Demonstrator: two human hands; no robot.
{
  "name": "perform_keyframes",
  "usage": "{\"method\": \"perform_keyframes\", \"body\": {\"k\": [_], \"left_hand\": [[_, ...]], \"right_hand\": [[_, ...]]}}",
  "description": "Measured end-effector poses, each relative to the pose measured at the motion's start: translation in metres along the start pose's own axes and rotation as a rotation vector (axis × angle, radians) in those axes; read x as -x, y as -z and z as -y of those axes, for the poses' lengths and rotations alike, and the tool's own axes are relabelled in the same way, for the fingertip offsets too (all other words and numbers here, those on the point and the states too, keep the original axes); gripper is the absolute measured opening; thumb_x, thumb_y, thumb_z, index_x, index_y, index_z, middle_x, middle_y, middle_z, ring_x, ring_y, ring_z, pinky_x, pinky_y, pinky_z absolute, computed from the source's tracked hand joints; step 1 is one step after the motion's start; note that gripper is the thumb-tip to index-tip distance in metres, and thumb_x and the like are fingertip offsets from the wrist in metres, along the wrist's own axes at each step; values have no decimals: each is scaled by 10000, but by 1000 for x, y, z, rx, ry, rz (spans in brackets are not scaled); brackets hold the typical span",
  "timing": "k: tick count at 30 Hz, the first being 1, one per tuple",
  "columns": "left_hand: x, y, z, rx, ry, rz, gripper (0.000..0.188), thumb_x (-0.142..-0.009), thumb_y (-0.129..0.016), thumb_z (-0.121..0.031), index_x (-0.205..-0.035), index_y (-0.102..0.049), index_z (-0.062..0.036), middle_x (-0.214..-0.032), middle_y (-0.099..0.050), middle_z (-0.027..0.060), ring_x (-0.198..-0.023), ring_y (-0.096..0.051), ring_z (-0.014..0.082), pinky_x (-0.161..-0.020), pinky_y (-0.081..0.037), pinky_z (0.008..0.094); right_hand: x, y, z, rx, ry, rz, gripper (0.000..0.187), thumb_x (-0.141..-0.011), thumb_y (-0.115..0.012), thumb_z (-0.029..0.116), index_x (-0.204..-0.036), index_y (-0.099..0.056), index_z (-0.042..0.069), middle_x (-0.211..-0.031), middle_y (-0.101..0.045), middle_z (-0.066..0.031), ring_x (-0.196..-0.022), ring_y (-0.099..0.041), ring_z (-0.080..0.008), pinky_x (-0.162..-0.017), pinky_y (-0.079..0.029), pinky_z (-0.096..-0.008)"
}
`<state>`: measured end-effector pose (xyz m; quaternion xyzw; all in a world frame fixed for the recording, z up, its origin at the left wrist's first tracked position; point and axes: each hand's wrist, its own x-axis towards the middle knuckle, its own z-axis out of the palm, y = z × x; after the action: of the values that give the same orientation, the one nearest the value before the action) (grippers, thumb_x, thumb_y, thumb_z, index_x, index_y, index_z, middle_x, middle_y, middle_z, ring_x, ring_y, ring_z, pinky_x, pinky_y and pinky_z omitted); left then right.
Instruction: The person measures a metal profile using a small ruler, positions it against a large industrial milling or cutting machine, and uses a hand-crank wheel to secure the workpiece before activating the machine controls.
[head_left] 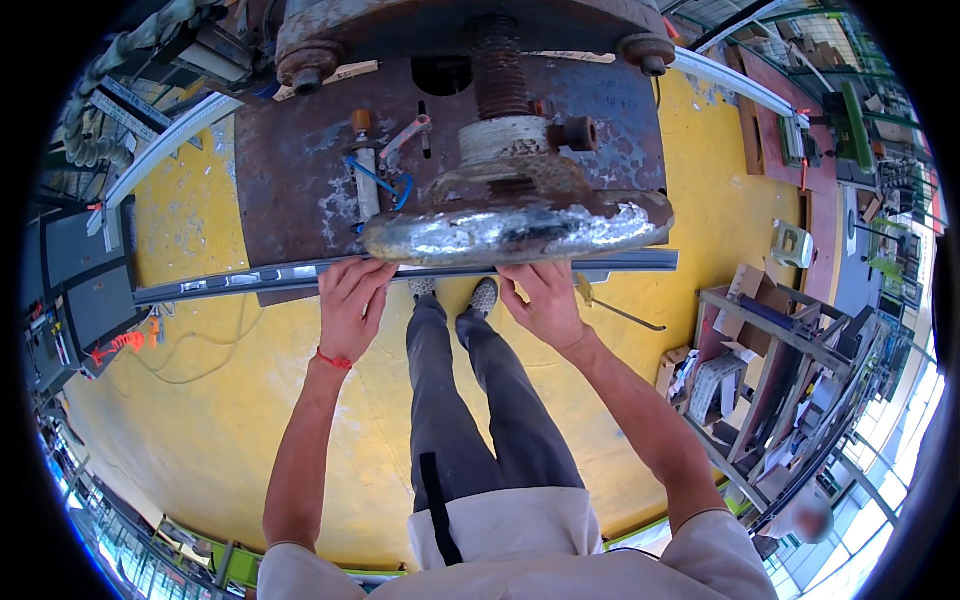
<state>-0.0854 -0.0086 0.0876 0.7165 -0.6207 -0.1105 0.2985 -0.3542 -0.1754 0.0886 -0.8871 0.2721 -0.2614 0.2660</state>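
A long, narrow grey metal profile [215, 285] runs left to right across the front edge of the machine. Toward its left part, my left hand [350, 305] is closed over it, fingers pointing away from me and a red band on the wrist. My right hand [545, 305] grips the same profile further right, with the fingertips partly hidden. Just above and beyond both hands hangs a thick, worn metal disc [520, 230] on a rusty threaded screw [498, 75]. The disc hides the middle of the profile.
A pneumatic cylinder [367, 182] with a blue hose stands on the brown metal bed [285, 170]. A thin rod [630, 317] juts out right of my right hand. Grey cabinets [95, 290] are at left; a cluttered shelf rack [765, 325] stands at right on the yellow floor [600, 400].
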Motion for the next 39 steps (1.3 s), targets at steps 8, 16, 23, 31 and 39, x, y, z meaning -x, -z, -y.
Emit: {"method": "perform_keyframes", "body": {"k": [8, 16, 23, 31, 39], "left_hand": [[0, 0, -1, 38, 32, 2, 393, -876, -758, -14, -1256, -741, -115, -1167, -699, 26, -1134, -604, 255, -947, -415, 408], [-1, -2, -2, 17, 20, -13, 415, -870, -766, -14, -1270, -736, -121, -1155, -693, 26, -1124, -605, 253, -944, -410, 413], [1, -3, 0, 10, 8, -2, 410, -871, -769, -30, -1264, -749, -144, -1180, -689, 16, -1121, -604, 249, -959, -412, 408], [-2, 0, -7, -244, 6, -28, 423, -869, -743, -59, -1259, -742, -224, -1257, -641, 23, -1205, -604, 245, -1070, -410, 461], [-14, 4, 11, -290, -89, 105, 443, -880, -710, -73, -1296, -704, -226, -1215, -658, -7, -1163, -610, 230, -1077, -401, 464]], "right_hand": [[-1, 4, -3, 27, 52, 36, 290, -782, -795, 20, -1053, -719, 94, -1068, -665, -36, -1188, -640, -234, -1172, -407, -528], [0, 6, -4, 31, 21, 80, 312, -795, -779, 15, -1084, -706, 107, -1078, -655, -33, -1194, -636, -231, -1189, -386, -524], [0, 1, 1, 84, 9, 52, 350, -774, -808, 37, -1091, -681, 112, -1099, -630, -43, -1192, -621, -258, -1157, -400, -520], [-4, -2, 0, 240, 43, 135, 340, -802, -780, 65, -1117, -675, 140, -1146, -652, -36, -1141, -625, -258, -1070, -442, -458], [-20, 8, -1, 200, 31, 231, 345, -819, -774, 105, -1142, -660, 144, -1117, -687, -4, -1046, -649, -243, -897, -478, -414]]}}
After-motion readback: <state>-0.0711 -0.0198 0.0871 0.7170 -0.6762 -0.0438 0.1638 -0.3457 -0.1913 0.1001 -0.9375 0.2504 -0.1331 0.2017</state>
